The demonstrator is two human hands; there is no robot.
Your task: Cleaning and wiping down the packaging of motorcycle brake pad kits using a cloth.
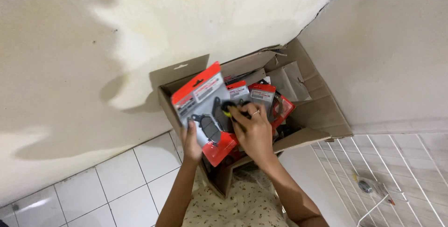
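We had our left hand (190, 140) gripping the front red-and-clear blister pack (206, 110) by its near edge, tilted up out of the cardboard box (322, 110) that sat on the lap against the wall. Our right hand (252, 131) was closed around a small black and yellow thing (227, 109) pressed on that pack, couldn't tell what it was. More red packs (261, 97) stood behind in the box, so by the look of it plenty was left to go through.
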